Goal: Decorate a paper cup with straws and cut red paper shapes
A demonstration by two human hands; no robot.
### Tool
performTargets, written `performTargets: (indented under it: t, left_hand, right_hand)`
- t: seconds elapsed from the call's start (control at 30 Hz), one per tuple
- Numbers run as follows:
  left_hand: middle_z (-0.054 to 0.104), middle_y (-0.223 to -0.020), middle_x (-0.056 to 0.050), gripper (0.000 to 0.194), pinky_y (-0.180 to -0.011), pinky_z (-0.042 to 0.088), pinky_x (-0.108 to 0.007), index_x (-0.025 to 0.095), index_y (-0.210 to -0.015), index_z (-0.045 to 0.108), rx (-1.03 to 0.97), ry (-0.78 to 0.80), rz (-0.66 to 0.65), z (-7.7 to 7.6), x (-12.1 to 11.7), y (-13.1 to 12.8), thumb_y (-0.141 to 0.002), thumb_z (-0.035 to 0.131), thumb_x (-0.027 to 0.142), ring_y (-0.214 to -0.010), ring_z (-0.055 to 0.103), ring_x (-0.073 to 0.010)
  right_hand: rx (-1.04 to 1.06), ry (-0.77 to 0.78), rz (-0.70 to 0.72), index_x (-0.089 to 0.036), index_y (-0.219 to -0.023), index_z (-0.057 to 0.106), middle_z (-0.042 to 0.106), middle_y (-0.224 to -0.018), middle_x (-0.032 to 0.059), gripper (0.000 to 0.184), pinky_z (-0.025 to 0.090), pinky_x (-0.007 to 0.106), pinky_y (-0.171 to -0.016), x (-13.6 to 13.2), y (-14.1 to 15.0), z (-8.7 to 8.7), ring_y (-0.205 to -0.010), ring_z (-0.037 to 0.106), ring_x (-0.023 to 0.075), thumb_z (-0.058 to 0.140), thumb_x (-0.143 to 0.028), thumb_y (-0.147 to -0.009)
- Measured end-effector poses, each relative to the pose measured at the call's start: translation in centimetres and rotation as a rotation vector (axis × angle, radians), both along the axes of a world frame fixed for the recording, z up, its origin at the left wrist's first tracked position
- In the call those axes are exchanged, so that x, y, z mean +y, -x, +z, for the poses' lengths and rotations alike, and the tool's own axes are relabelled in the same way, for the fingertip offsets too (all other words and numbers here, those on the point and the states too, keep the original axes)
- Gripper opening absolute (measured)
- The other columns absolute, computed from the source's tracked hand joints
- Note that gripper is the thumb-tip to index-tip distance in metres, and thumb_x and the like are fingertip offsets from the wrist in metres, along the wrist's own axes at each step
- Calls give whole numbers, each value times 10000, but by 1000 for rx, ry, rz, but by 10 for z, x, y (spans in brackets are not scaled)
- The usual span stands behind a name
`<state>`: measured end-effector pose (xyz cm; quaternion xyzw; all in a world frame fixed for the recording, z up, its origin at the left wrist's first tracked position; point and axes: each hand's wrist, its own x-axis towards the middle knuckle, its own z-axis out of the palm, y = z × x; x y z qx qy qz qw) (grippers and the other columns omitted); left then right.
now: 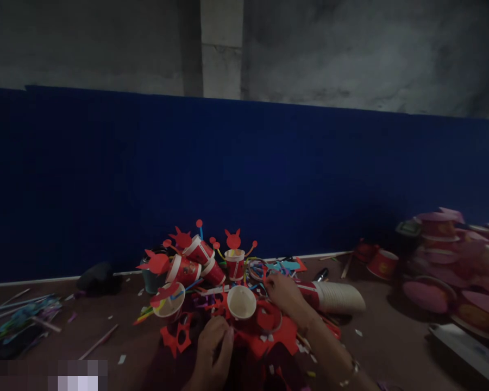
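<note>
My left hand (215, 343) is low in the middle, fingers curled together; whatever they may hold is hidden. Just beyond it stands a red paper cup with a white inside (242, 304). My right hand (286, 293) stretches past that cup, fingers bent down at a ring-shaped roll (258, 268) and coloured strips. Whether its fingertips grip anything is too dim to make out. Behind the cup, a decorated cup (235, 265) stands upright with a red eared head and two arms ending in discs. More decorated cups (183, 271) lie tilted to its left.
A stack of nested paper cups (338, 297) lies right of my right hand, near a black marker (321, 274). Red paper offcuts (181, 335) litter the brown surface. Pink and red cups (440, 260) are piled far right. A blue panel (244, 174) rises behind.
</note>
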<state>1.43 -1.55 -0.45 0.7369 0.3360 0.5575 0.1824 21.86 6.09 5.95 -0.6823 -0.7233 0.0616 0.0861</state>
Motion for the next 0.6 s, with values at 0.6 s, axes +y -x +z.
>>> performTargets:
  t: [0.6]
  left_hand:
    - [373,-563,28,307,-508,327,-224,205,-585,352,-71,-51,38,4,2,-1,-885,356,141,-534,392,-102]
  right_hand:
    - [-279,-7,-60,-100,-918,688,692,-912,188,268,441,354,-757,22,-15,10,-954,619,295,527,-61,-707]
